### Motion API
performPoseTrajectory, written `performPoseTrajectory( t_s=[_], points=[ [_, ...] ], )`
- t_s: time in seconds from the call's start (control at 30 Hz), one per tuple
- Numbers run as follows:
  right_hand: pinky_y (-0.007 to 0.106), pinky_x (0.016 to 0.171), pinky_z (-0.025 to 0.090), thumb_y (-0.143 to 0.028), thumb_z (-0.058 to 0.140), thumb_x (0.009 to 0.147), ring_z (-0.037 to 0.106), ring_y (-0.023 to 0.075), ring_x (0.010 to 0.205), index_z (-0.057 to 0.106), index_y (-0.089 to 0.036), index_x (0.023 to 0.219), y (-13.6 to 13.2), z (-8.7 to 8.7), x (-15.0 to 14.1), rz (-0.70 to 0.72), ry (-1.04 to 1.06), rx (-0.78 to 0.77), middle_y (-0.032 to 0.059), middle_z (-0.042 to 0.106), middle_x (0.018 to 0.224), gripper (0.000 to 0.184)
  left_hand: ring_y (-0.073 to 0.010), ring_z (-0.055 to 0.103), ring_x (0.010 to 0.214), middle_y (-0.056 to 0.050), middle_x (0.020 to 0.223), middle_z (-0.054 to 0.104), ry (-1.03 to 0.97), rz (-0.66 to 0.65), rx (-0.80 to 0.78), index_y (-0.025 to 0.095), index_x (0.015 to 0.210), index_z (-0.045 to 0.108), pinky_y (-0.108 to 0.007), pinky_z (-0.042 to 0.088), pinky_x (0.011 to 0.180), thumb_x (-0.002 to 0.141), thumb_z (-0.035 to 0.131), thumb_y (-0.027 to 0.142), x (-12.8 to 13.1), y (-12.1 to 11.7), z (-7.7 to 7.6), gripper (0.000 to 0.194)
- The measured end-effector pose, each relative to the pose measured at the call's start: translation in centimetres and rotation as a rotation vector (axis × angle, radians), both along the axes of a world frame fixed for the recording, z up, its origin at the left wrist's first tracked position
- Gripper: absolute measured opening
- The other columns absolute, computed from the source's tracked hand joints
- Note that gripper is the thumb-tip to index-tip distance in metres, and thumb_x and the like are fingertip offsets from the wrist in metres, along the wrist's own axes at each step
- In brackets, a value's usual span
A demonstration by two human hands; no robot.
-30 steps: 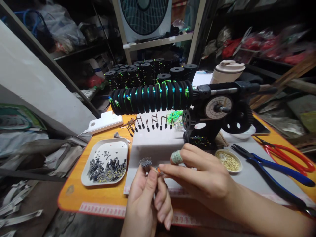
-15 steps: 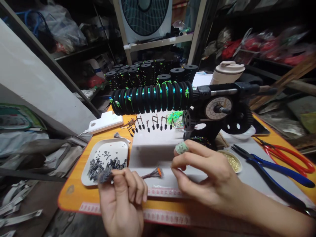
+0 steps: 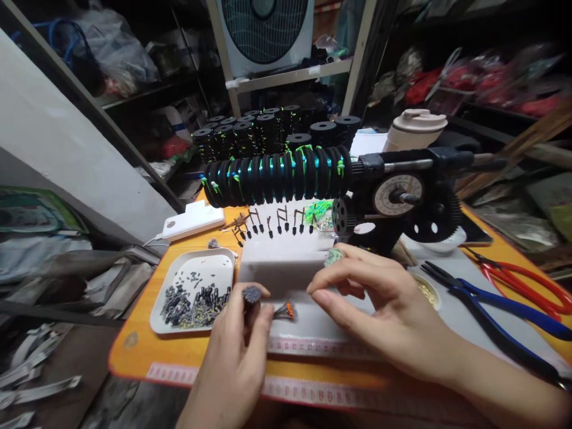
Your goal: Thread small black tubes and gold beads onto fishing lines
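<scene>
My left hand is closed around a small dark bundle whose grey, grainy end points up between thumb and fingers. To its right, my right hand has thumb and index fingertip brought together. Anything pinched there is too small to make out. A greenish wrap covers one of its fingertips. Between the hands, a bundle of thin dark stems with orange tips lies on the white surface. Left of my left hand stands a white tray of small dark pieces.
Behind the hands, a black ribbed roller with green and blue cords sits on a geared stand with a dial. Small black-tipped pieces stand below it. Blue-handled pliers, red-handled pliers and a small bowl lie right.
My left hand has moved right and turned, bringing the bundle's grey end upright and away from the tray. My right hand stays nearly in place, its thumb and index fingertip still together.
</scene>
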State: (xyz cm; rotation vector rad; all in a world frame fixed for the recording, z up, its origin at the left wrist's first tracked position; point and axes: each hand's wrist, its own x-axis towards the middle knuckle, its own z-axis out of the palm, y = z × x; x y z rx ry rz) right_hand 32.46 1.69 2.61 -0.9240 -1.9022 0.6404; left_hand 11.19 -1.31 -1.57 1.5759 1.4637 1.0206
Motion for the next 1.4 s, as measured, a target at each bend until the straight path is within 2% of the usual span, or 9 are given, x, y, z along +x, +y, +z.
performPoseTrajectory(
  t_s=[0.1,0.17,0.3,0.47,0.67,0.83,0.97,1.1,1.4],
  points=[
    [0.023,0.061,0.038,-0.011,0.064,0.091,0.048,0.0106,0.068,0.070,-0.021,0.084,0.0,0.1,0.0,-0.004,0.001,0.027,-0.0033,0.061,0.070,0.013,-0.0259,0.061,0.090,-0.007,0.099,0.060,0.354,-0.167,-0.013,0.023,0.100,0.062,-0.039,0.046,0.080,0.094,0.057,0.027,-0.6,0.7,0.1,0.009],
    [0.023,0.062,0.039,-0.011,0.065,0.090,0.048,0.0106,0.067,0.070,-0.020,0.084,-0.1,0.0,0.0,-0.016,-0.005,0.036,-0.0032,0.059,0.069,0.012,-0.0249,0.061,0.084,-0.006,0.092,0.058,0.408,-0.172,0.018,0.022,0.084,0.061,-0.039,0.046,0.076,0.094,0.054,0.025,-0.4,1.0,0.0,0.013],
    [0.021,0.060,0.040,-0.008,0.064,0.088,0.050,0.0090,0.064,0.071,-0.017,0.086,-0.3,-0.3,-0.3,0.019,-0.004,0.015,-0.0025,0.057,0.069,0.011,-0.0219,0.064,0.088,-0.005,0.092,0.065,0.095,-0.015,0.084,0.021,0.087,0.063,-0.033,0.049,0.077,0.095,0.057,0.029,0.6,1.0,-0.2,0.012],
    [0.020,0.057,0.039,-0.008,0.065,0.088,0.051,0.0078,0.062,0.073,-0.014,0.087,-0.3,-0.9,-0.8,0.064,0.035,0.008,-0.0015,0.057,0.069,0.011,-0.0160,0.067,0.073,0.001,0.076,0.067,-0.315,0.140,0.009,0.021,0.087,0.063,-0.023,0.052,0.065,0.090,0.069,0.034,2.3,0.4,-0.1,0.014],
    [0.020,0.052,0.037,-0.011,0.066,0.090,0.048,0.0077,0.058,0.077,-0.016,0.092,-0.4,-1.2,-0.8,0.012,0.060,0.014,-0.0030,0.054,0.065,0.011,-0.0114,0.063,0.074,0.003,0.080,0.067,-0.453,0.102,0.183,0.022,0.081,0.062,-0.019,0.052,0.071,0.089,0.070,0.019,4.1,0.2,-0.5,0.012],
    [0.020,0.055,0.039,-0.008,0.065,0.088,0.050,0.0081,0.060,0.072,-0.015,0.086,-0.4,-1.3,-1.0,0.010,0.073,0.035,-0.0022,0.057,0.065,0.010,-0.0119,0.062,0.076,0.003,0.082,0.065,-0.428,0.075,0.388,0.024,0.083,0.061,-0.020,0.052,0.073,0.089,0.067,0.010,4.6,-0.2,-1.3,0.016],
    [0.021,0.056,0.040,-0.008,0.065,0.087,0.050,0.0087,0.061,0.069,-0.015,0.083,-0.3,-1.2,-0.9,0.018,0.062,0.014,-0.0016,0.059,0.068,0.009,-0.0110,0.061,0.067,0.002,0.075,0.065,-0.515,0.188,0.165,0.022,0.085,0.066,-0.019,0.051,0.065,0.085,0.077,0.025,5.0,-0.6,-0.9,0.011],
    [0.020,0.056,0.039,-0.009,0.064,0.090,0.049,0.0079,0.061,0.070,-0.015,0.085,-0.3,-1.1,-0.7,0.049,0.050,0.039,-0.0015,0.061,0.069,0.010,-0.0066,0.051,0.052,0.002,0.065,0.061,-0.698,0.266,-0.124,0.017,0.079,0.069,-0.014,0.043,0.048,0.076,0.083,0.045,4.9,-0.8,0.1,0.032],
    [0.021,0.058,0.039,-0.007,0.061,0.090,0.051,0.0111,0.068,0.073,-0.014,0.092,-0.2,-1.3,-0.5,0.111,-0.132,0.143,0.0009,0.052,0.073,0.014,-0.0054,0.048,0.052,0.003,0.064,0.059,-0.753,0.341,-0.173,0.016,0.076,0.068,-0.014,0.040,0.048,0.068,0.089,0.045,3.5,-1.4,0.8,0.037]
  ],
)
